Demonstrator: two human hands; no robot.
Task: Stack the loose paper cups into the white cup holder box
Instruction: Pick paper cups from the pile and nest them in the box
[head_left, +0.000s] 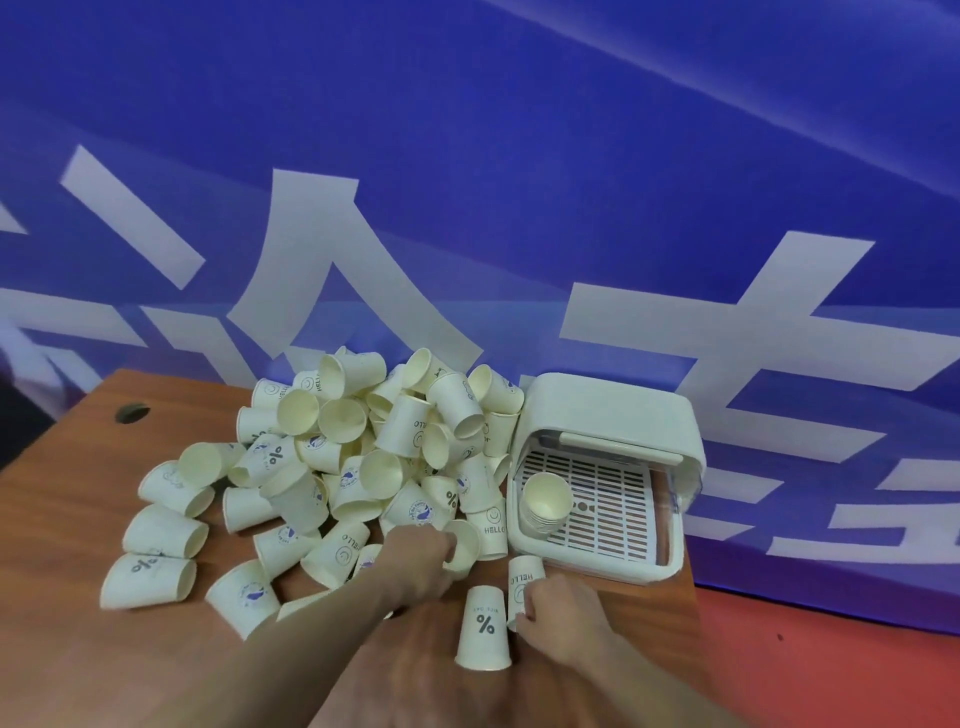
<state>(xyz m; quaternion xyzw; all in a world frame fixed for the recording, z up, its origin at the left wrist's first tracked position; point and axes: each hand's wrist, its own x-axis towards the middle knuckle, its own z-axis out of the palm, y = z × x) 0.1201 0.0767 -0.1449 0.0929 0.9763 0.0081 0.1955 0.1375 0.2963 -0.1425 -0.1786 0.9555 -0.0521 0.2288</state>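
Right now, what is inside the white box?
The white box holds one short stack of cups, mouth up, on its slotted tray. The raised lid hides the back of the tray.

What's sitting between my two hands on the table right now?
In the head view, an upside-down percent-sign cup stands between the left hand and the right hand.

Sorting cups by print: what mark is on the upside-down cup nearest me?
A black percent sign on the cream cup, head view.

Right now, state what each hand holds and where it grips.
Left hand grips a loose cup at its rim; right hand grips an upside-down HELLO cup by its side wall.
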